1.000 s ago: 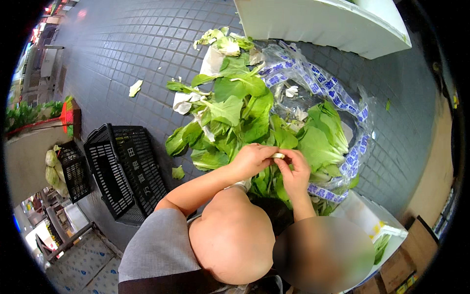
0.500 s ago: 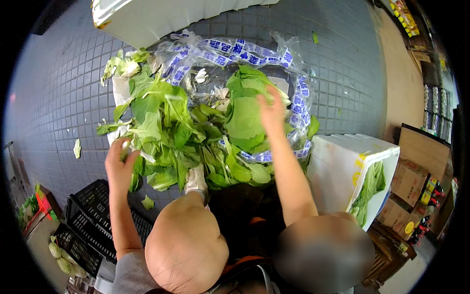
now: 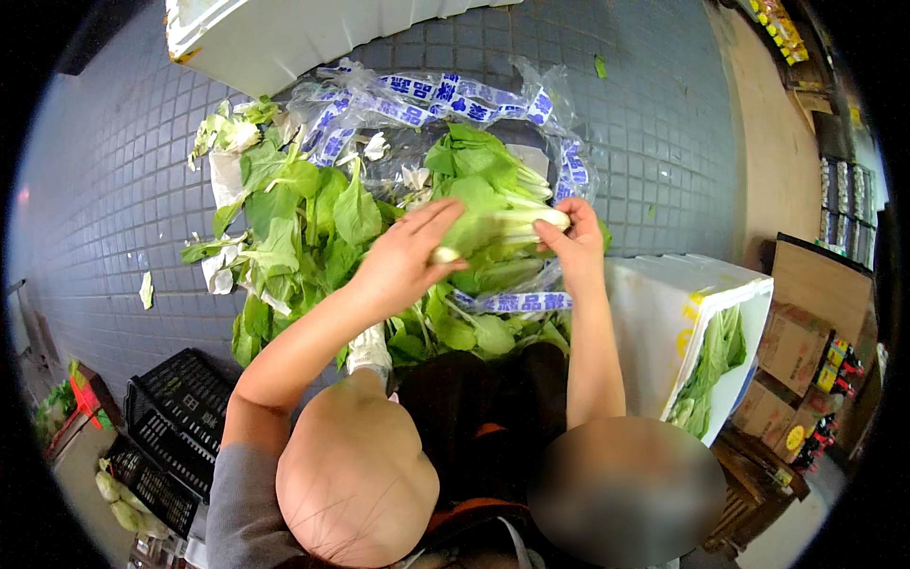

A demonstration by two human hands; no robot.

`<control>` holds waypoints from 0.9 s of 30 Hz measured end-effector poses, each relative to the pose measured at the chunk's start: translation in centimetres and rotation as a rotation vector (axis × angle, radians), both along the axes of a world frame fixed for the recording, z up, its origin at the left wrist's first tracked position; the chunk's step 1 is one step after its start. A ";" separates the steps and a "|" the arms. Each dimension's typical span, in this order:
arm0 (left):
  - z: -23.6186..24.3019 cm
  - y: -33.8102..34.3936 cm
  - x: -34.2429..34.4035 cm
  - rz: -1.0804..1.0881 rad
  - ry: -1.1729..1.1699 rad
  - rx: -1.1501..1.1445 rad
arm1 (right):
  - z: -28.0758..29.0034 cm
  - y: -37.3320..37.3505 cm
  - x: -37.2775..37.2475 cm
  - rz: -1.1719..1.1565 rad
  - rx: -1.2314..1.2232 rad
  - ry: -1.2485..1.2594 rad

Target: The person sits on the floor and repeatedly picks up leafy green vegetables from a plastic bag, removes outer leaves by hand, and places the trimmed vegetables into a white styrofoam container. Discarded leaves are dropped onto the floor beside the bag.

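Observation:
My right hand pinches the white stalk end of a head of bok choy between thumb and fingers. Over its blurred leaf end, my left hand closes on bok choy, with a pale stalk end showing at its fingers; how much it holds is hidden. Just beyond lies more bok choy, leaves to the left and white stalks to the right. To the left spreads a heap of loose green leaves, and further greens lie nearer me.
Clear plastic wrap with blue print rings the greens on grey floor tiles. At the right stands a white foam box with greens inside; another foam box is at the far side. Black crates stand at left.
My left hand has swung right from the leaf heap to the bok choy. My right hand has come down and right, now gripping the stalk end and raising it.

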State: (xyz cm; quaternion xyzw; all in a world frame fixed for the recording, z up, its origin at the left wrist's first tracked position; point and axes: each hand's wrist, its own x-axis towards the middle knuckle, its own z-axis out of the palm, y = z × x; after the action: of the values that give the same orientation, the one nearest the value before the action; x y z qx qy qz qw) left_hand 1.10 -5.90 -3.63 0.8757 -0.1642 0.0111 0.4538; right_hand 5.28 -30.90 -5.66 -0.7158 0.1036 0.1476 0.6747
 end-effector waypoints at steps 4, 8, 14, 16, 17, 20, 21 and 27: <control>-0.2 -1.5 1.8 -0.064 0.380 -0.377 | 4.9 5.2 0.1 0.176 0.399 0.028; -3.1 1.6 1.8 0.243 0.870 -1.171 | 2.0 3.4 3.3 -0.127 0.284 -0.077; -4.7 3.5 1.2 0.262 0.977 -1.529 | -11.4 -4.5 3.9 -0.307 -0.139 0.038; -5.7 3.5 1.0 0.214 0.945 -1.543 | -16.0 -7.7 3.6 -0.242 -0.409 0.005; -5.7 3.4 0.7 0.265 0.953 -1.512 | -17.4 -8.6 3.5 -0.213 -0.532 0.050; -5.6 4.1 -0.4 0.424 0.915 -1.292 | -16.6 -5.8 4.5 -0.219 -0.380 0.321; -5.7 4.3 -0.4 0.476 0.935 -1.224 | -16.7 -5.5 4.5 -0.214 -0.415 0.294; -4.0 4.4 -0.5 0.445 0.824 -1.198 | -15.4 -5.7 3.9 -0.297 -0.122 0.048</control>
State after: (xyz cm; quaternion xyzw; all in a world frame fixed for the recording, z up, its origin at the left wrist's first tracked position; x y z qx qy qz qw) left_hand 0.60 -1.49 -7.68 0.4257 0.2330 -0.1382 0.8634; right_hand 9.23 -36.64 -21.10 -0.7285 0.2331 0.0567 0.6416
